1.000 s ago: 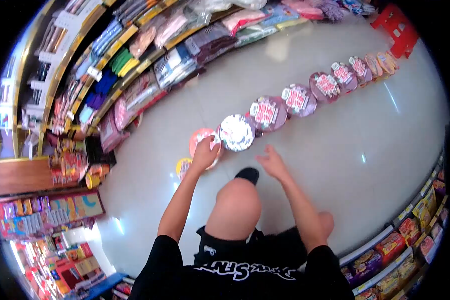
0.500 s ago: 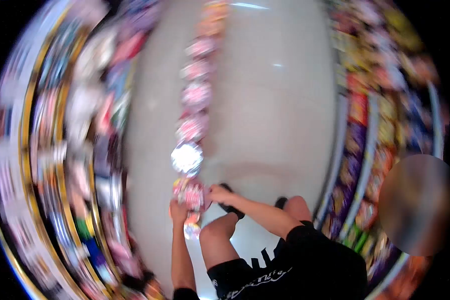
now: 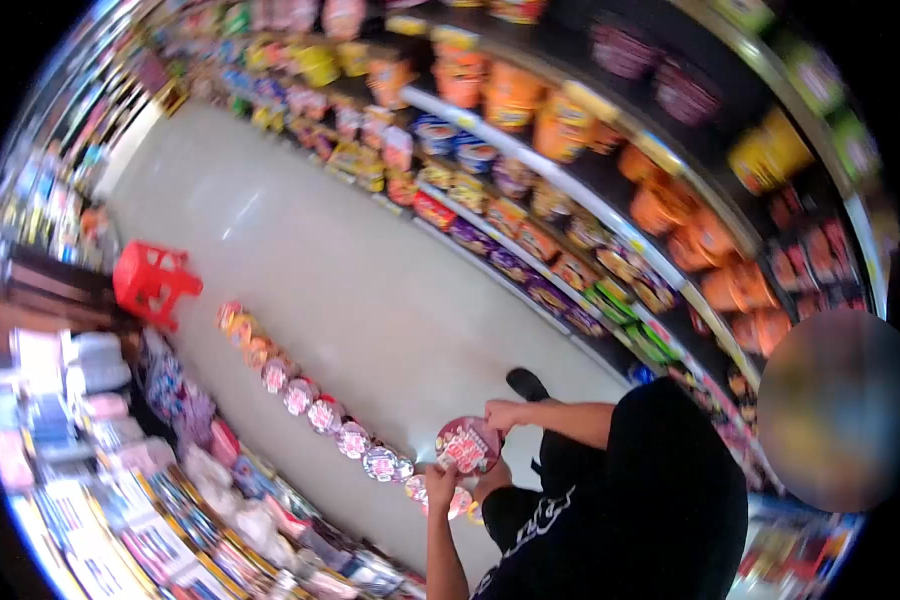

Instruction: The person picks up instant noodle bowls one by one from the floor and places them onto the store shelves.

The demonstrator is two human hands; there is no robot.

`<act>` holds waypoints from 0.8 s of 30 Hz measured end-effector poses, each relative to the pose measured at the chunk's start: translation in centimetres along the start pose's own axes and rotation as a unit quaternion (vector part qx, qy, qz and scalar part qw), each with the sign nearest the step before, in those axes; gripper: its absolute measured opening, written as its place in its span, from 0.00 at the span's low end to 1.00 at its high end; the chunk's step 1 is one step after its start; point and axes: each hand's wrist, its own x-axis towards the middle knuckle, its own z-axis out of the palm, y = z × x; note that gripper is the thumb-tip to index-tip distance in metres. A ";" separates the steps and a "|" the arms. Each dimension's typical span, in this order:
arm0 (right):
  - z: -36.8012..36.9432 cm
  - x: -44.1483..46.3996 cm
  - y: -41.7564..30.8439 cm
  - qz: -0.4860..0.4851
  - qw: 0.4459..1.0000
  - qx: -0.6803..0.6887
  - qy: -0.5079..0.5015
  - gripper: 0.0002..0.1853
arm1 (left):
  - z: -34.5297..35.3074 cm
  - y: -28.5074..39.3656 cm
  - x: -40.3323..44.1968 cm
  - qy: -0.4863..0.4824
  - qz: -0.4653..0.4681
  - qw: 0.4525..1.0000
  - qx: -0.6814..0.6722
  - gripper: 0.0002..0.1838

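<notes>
Between my two hands is a round instant noodle tub with a dark pink lid and bold pale lettering, its top facing up at me. My left hand grips its lower left edge. On its upper right edge, my right hand has its fingers closed on the rim. Beneath and beside my left hand runs a line of noodle tubs on the floor, with pink, silver and orange lids; one nearby tub has a shiny pale lid. The tubs nearest my body are partly hidden by my left hand and leg.
A red plastic stool stands past the far end of the line. Shelves of noodle tubs and packets rise along the right side. Stacked packaged goods line the left. Grey floor runs between them.
My view has turned toward the right-hand shelves, bringing the stool into sight. The pink-lidded tub, low at the row's near end before, is now held up between both hands beside the row.
</notes>
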 end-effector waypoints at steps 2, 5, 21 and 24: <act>-2.1 -4.4 0.5 -0.012 0.998 0.055 0.035 0.11 | 1.6 8.7 -2.2 -0.057 0.027 0.998 0.004 0.18; -4.1 -10.9 1.3 -0.049 0.987 0.114 0.100 0.11 | 4.1 14.4 -2.2 -0.159 0.003 0.985 0.062 0.19; -19.7 -33.1 4.1 -0.355 0.771 0.319 0.422 0.13 | 25.9 44.7 -8.8 -0.190 0.299 0.934 0.047 0.18; -23.2 -34.0 3.2 -0.442 0.703 0.258 0.494 0.14 | 28.5 49.6 -10.0 -0.175 0.376 0.909 0.043 0.22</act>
